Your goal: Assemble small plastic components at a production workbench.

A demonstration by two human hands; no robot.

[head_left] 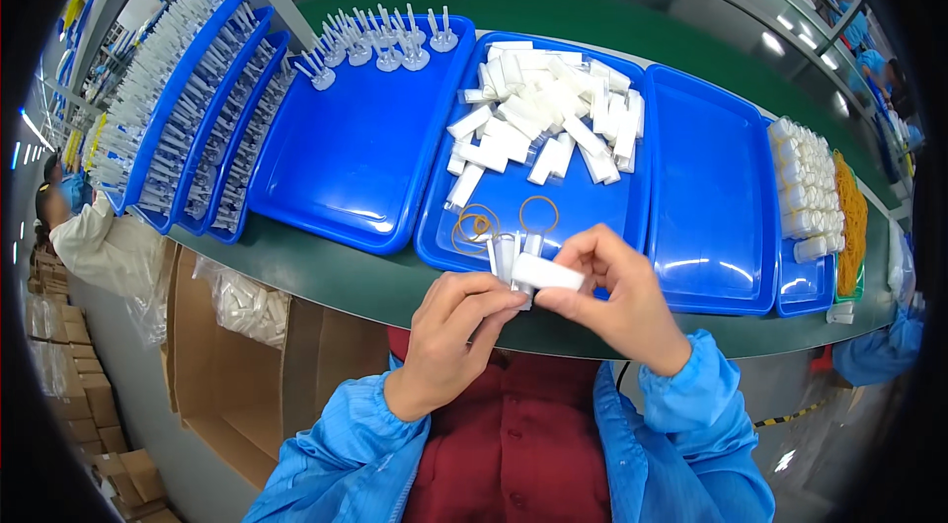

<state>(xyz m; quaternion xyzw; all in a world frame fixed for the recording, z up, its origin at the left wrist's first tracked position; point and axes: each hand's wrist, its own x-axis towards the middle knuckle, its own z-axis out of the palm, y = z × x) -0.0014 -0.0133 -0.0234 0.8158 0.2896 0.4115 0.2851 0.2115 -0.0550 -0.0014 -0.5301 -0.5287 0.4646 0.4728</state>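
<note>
My left hand (456,330) and my right hand (614,291) meet over the table's near edge. Together they hold a small bundle of white plastic tubes (515,256), with one white tube (546,274) lying across it between my right thumb and fingers. Just beyond the hands stands a blue tray (632,212) holding a loose pile of white tubes (548,113) and three tan rubber bands (477,225) near its front edge.
A blue tray (355,158) at left carries several upright white nozzles (380,44) along its far edge. Racks of nozzles (197,88) fill the far left. Right lie a bare blue tray (709,177), bundled tubes (808,189) and orange rubber bands (849,222). Cardboard boxes (237,375) sit below.
</note>
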